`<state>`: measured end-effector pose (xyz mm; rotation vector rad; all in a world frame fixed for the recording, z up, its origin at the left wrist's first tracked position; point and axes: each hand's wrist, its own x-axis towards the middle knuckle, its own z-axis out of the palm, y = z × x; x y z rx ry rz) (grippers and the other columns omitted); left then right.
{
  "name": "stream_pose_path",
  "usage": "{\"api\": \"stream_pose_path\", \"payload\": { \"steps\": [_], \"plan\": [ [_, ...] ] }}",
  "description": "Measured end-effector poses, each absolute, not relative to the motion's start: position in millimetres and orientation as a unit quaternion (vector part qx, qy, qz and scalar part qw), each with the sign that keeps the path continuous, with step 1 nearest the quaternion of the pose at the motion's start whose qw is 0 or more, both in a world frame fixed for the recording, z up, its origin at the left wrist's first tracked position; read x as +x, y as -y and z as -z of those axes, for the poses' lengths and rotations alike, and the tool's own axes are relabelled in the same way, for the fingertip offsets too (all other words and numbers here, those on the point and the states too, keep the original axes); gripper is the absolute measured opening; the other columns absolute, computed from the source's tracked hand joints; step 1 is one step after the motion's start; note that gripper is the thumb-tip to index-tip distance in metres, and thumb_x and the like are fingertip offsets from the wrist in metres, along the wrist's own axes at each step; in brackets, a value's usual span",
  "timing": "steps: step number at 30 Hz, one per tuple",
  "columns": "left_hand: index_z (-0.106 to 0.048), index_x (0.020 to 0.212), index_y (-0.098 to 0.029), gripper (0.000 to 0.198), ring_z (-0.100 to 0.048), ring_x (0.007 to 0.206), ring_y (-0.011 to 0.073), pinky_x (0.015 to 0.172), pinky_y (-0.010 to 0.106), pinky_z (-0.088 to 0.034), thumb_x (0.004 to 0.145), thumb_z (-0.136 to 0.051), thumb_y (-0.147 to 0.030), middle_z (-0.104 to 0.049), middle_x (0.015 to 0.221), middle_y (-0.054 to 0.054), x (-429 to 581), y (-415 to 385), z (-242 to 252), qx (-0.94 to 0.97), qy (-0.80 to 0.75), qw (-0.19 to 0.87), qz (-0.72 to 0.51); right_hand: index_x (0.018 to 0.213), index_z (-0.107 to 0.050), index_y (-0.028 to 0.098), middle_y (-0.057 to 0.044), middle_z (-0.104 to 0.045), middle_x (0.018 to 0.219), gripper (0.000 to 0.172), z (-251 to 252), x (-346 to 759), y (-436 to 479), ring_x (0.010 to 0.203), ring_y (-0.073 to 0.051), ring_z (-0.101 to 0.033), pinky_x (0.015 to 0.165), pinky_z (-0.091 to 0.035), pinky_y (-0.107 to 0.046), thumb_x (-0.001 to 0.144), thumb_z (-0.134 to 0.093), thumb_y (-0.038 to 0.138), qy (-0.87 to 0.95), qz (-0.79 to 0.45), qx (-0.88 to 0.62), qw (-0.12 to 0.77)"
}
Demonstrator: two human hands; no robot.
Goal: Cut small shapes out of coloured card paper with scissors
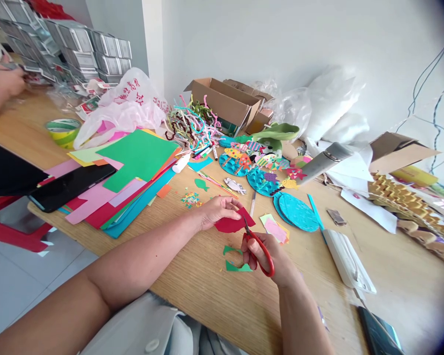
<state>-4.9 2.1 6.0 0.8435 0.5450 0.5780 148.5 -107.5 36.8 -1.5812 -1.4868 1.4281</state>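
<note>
Because the dark red, angular paper piece (227, 225) meets the red-handled metal scissors (248, 232) near the left hand (217, 212), an overlong snip could nick that hand; if the thin paper flexes, the cut might wander. Left of the paper, the left hand pinches its edge; at its lower right, the right hand (268, 254) grips the scissors.

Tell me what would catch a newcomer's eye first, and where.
Probably the red-handled scissors in the right hand, near the middle, with their blades at the red paper held by the left hand. Next, the large green sheet on the pile of coloured paper to the left, and the tangled pipe cleaners in front of the open cardboard box.
</note>
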Motion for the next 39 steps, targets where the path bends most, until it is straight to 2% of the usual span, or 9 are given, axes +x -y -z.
{"api": "stream_pose_path", "payload": {
  "steps": [6, 14, 20, 31, 39],
  "plan": [
    [-0.058, 0.089, -0.013, 0.045, -0.059, 0.062, 0.0105, 0.060, 0.024, -0.042, 0.049, -0.078, -0.017, -0.063, 0.076, 0.001, -6.3, -1.9, -9.0, 0.411, -0.265, 0.837, -0.246, 0.067, -0.055, 0.014, -0.006, -0.061, 0.058, 0.058, -40.0, 147.6, 107.6, 0.044, -0.012, -0.052, 0.044, -0.041, -0.023, 0.073, -0.049, 0.072, 0.565, -0.534, -0.558, 0.290],
    [-0.053, 0.079, -0.014, 0.044, -0.061, 0.064, 0.0127, 0.057, 0.024, -0.045, 0.046, -0.081, -0.021, -0.064, 0.076, 0.002, -7.3, -0.1, -10.7, 0.412, -0.258, 0.844, -0.226, 0.066, -0.055, 0.015, -0.005, -0.060, 0.058, 0.060, -35.2, 149.9, 106.3, 0.046, -0.013, -0.054, 0.045, -0.040, -0.024, 0.072, -0.048, 0.074, 0.565, -0.542, -0.542, 0.306],
    [-0.059, 0.074, -0.011, 0.038, -0.060, 0.054, 0.0133, 0.049, 0.024, -0.045, 0.050, -0.079, -0.032, -0.066, 0.070, 0.004, -8.4, -0.1, -9.8, 0.447, -0.257, 0.836, -0.187, 0.063, -0.057, 0.017, -0.003, -0.058, 0.051, 0.063, -39.7, 148.8, 105.6, 0.044, -0.013, -0.050, 0.045, -0.039, -0.025, 0.072, -0.042, 0.078, 0.586, -0.519, -0.553, 0.287],
    [-0.068, 0.076, -0.009, 0.038, -0.059, 0.051, 0.0117, 0.047, 0.023, -0.045, 0.051, -0.080, -0.034, -0.067, 0.068, 0.006, -7.0, -2.0, -6.8, 0.450, -0.262, 0.827, -0.210, 0.076, -0.066, 0.018, -0.004, -0.059, 0.053, 0.065, -31.6, 153.4, 107.9, 0.048, -0.016, -0.052, 0.048, -0.039, -0.027, 0.078, -0.035, 0.075, 0.595, -0.527, -0.529, 0.297],
    [-0.066, 0.070, -0.008, 0.036, -0.058, 0.047, 0.0121, 0.042, 0.022, -0.042, 0.049, -0.080, -0.034, -0.065, 0.059, 0.005, -5.6, -0.2, -8.9, 0.451, -0.279, 0.824, -0.201, 0.077, -0.067, 0.016, -0.004, -0.058, 0.051, 0.066, -26.9, 155.3, 108.9, 0.046, -0.015, -0.050, 0.048, -0.037, -0.027, 0.078, -0.035, 0.075, 0.587, -0.536, -0.527, 0.298]
  ]
}}
